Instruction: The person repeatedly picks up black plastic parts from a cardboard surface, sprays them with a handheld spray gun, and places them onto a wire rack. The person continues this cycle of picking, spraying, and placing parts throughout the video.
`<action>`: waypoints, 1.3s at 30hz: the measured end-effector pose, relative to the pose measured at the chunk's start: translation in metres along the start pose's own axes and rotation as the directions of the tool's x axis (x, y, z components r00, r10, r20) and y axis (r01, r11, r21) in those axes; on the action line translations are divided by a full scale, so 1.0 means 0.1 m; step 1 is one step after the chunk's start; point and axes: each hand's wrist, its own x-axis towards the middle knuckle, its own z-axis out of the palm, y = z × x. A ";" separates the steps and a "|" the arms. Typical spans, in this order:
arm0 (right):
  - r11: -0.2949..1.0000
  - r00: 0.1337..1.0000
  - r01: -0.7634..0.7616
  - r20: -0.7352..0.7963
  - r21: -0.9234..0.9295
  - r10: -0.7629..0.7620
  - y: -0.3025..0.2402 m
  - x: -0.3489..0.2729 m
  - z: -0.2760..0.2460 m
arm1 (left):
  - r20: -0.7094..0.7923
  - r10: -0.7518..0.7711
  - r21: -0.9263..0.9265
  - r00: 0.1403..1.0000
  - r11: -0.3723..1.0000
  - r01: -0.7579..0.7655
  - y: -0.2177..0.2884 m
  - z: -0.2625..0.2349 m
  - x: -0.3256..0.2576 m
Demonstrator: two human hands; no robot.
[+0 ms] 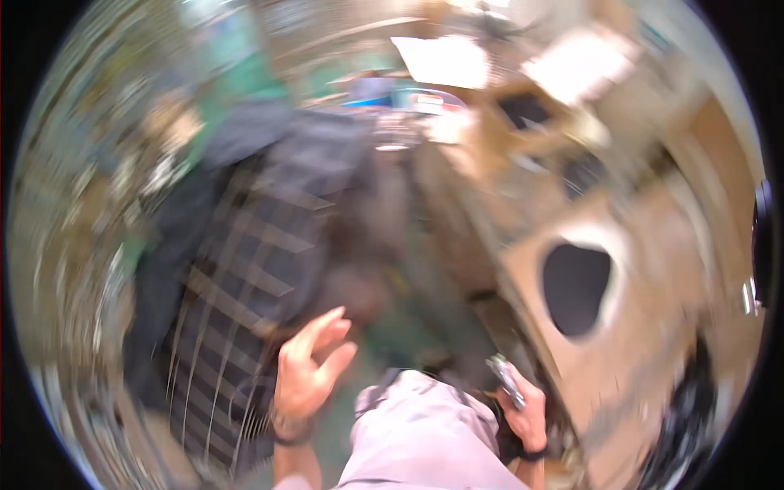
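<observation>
Hands: both low in frame, approx 6 o'clock, forearms in from lower edge.
L hand point(306, 371): open, fingers spread, holding nothing; just beside dark wire rack point(237, 310) at its 10 o'clock, contact unclear w/ blur.
R hand point(523, 412): closed round small silvery object point(506, 380), which sticks up toward 11 o'clock; kind unclear.
Cardboard panel point(629, 318): R of R hand, 2 o'clock, dark hole in it; its edge runs close by R hand.
Free room: green floor strip point(400, 327) betw. rack & cardboard, toward 12 o'clock.
</observation>
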 end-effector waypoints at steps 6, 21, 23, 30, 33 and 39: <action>0.983 0.943 -0.179 -0.278 0.051 0.186 0.14 -0.39 -0.65 | 0.410 -0.193 0.011 0.891 0.978 0.207 -0.98 1.44 0.40; 0.919 0.569 -0.350 -0.739 0.179 0.361 -0.10 -0.79 -1.38 | 0.624 -0.700 0.259 0.347 0.604 0.753 -3.67 2.14 1.30; 0.917 0.645 -0.354 -0.661 0.186 0.383 -0.21 -0.76 -1.30 | 0.520 -0.762 0.310 0.385 0.589 0.746 -3.74 2.17 1.44; 0.925 0.457 -0.329 -0.825 0.191 0.333 -0.22 -0.44 -1.23 | 0.504 -0.721 0.426 0.475 0.686 0.590 -3.61 2.37 1.91; 0.925 0.516 -0.333 -0.786 0.182 0.341 -0.27 -0.42 -1.22 | 0.555 -0.710 0.405 0.433 0.686 0.604 -3.55 2.48 2.10; 0.903 0.647 -0.395 -0.647 0.169 0.404 -0.36 -0.51 -1.07 | 0.585 -0.702 0.414 0.407 0.690 0.594 -3.54 2.68 2.24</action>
